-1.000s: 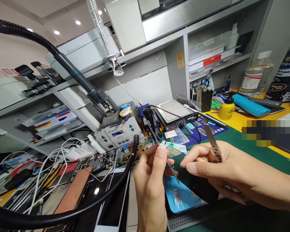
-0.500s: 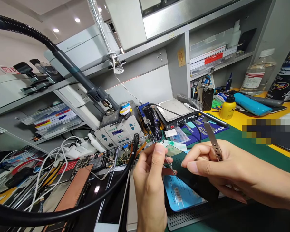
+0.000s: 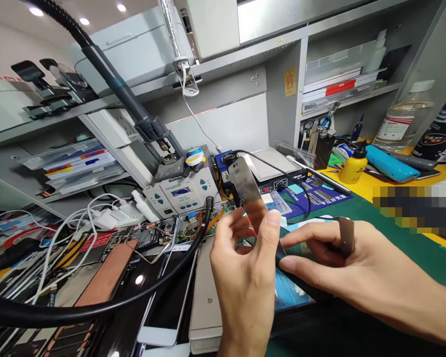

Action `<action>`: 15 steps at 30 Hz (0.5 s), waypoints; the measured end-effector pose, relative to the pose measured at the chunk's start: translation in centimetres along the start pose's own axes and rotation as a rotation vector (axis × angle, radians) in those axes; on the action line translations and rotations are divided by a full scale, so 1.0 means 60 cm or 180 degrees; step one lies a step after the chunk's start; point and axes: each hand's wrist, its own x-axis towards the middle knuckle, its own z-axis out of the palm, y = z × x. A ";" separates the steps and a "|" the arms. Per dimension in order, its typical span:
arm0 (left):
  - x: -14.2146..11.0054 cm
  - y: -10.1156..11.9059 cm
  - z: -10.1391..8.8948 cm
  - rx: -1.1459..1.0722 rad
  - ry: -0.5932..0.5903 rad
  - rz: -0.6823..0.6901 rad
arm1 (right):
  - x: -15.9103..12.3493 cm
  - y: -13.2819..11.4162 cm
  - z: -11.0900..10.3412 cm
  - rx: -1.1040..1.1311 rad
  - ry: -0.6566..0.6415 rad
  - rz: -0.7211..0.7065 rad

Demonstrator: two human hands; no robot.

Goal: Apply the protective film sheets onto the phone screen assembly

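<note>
Left hand (image 3: 246,270) gripping tilted metal blade (image 3: 246,186); right hand (image 3: 347,272) pinching dark panel (image 3: 281,251), mostly hidden, apparent tweezers (image 3: 347,236) lodged in same hand.

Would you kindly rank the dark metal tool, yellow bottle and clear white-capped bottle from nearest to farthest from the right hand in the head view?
1. Dark metal tool: held in the right hand.
2. Yellow bottle: beyond the hand.
3. Clear white-capped bottle: farther back, rightward.

At six o'clock, the left hand (image 3: 245,272) hid the lower end of the metal blade (image 3: 246,184); near three, the right edge cut the black bottle (image 3: 440,133) and pixelation partly masked a dark slab (image 3: 444,218).
</note>
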 end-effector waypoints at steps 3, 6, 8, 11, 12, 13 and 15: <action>-0.002 0.001 -0.002 -0.0055 -0.0050 0.0057 | 0.001 -0.007 0.010 0.0150 0.0132 -0.0048; -0.001 0.002 -0.006 -0.0178 0.0069 0.0110 | 0.003 -0.003 0.003 0.0542 0.0079 0.0296; 0.001 0.001 -0.008 -0.0259 0.0264 0.0085 | 0.006 0.002 -0.007 0.0828 -0.0068 0.0540; 0.004 0.000 -0.010 -0.0378 0.0426 -0.0028 | 0.013 0.006 -0.021 0.1318 -0.0195 0.0771; 0.004 0.000 -0.010 -0.0404 0.0431 -0.0048 | 0.015 0.006 -0.024 0.1509 -0.0230 0.0815; 0.004 0.000 -0.010 -0.0429 0.0427 -0.0044 | 0.018 0.005 -0.026 0.1662 -0.0273 0.0857; 0.003 0.000 -0.011 -0.0477 0.0396 -0.0024 | 0.021 0.003 -0.029 0.1870 -0.0370 0.0913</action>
